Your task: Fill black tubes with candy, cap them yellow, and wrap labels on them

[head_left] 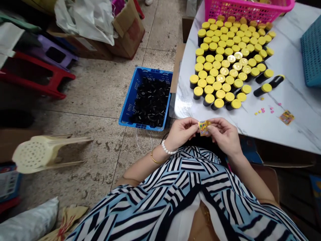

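A small yellow printed packet [203, 128] is pinched between my two hands, just off the table's near edge. My left hand [182, 133] grips its left side between thumb and fingers; a pearl bracelet and a gold bangle circle that wrist. On the packet's upper right side, my right hand [224, 135] closes with thumb and forefinger. Beyond them stand many black tubes with yellow caps [217, 86], packed upright on the marble-patterned table [253, 122]. Two more capped tubes [262, 90] lean or lie at the group's right. Another printed packet [286, 117] lies flat beside tiny pink and yellow pieces [262, 110].
A pink basket [247, 12] sits at the table's back, a teal basket [311, 55] at its right. On the floor left of the table, a blue crate [127, 97] holds black parts. A cream stool [35, 154], a red stool [54, 78] and cardboard boxes [129, 31] are farther left.
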The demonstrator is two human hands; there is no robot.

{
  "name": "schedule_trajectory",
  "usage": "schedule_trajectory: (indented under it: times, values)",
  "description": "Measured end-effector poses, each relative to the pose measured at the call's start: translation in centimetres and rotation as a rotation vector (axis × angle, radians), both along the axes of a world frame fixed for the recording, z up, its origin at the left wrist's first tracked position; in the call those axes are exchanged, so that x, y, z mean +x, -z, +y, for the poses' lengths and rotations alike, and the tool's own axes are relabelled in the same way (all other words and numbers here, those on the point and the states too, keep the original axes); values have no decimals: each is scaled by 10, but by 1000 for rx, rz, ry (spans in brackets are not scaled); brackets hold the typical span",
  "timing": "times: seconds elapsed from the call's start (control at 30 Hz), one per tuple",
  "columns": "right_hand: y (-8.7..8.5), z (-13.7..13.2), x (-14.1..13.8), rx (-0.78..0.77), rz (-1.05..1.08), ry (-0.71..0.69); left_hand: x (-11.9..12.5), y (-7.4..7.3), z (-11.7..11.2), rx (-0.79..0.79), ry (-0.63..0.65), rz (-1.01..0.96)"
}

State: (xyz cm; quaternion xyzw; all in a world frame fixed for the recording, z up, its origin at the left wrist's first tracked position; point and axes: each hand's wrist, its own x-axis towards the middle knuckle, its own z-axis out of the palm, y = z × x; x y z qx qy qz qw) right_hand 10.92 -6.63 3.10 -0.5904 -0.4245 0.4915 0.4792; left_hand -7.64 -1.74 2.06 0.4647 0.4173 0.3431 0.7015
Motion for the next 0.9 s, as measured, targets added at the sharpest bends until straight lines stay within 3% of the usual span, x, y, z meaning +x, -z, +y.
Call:
schedule_trajectory:
  times: [0.2, 0.37, 0.57, 0.9]
  values:
    - [10, -3, -19, 22, -117, 35, 1, -2, -4, -30, -115, -22]
    - [12, -3, -24, 126, -245, 134, -7, -1, -5, -131, -72, -85]
    - [11, -3, -27, 175, -299, 176, -15, -3, -12, -14, -270, -35]
    - [17, -3, -32, 210, -272, 136, -12, -8, -14, -74, -229, -85]
